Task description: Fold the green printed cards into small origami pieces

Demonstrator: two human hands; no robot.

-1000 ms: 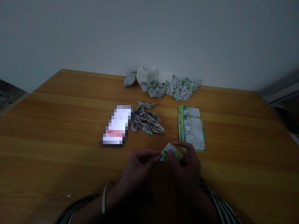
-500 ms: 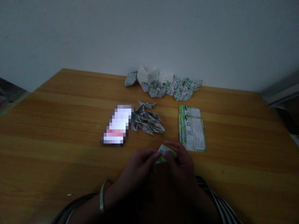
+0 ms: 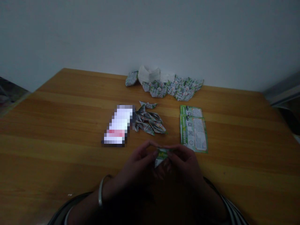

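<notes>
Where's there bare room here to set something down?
Widest: the table left of the phone and right of the printed sheets. A smaller patch separates the sheets from the folded pieces. Crowded: by the wall, among paper clusters, and where left hand and right hand pinch a folded paper.

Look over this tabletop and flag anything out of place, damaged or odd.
One small oddity: a tiny pale scrap lies alone on the tabletop near the left sleeve, away from the folded pieces and the held paper. It is too small to identify. Nothing looks spilled; dimness may hide fine damage.
</notes>
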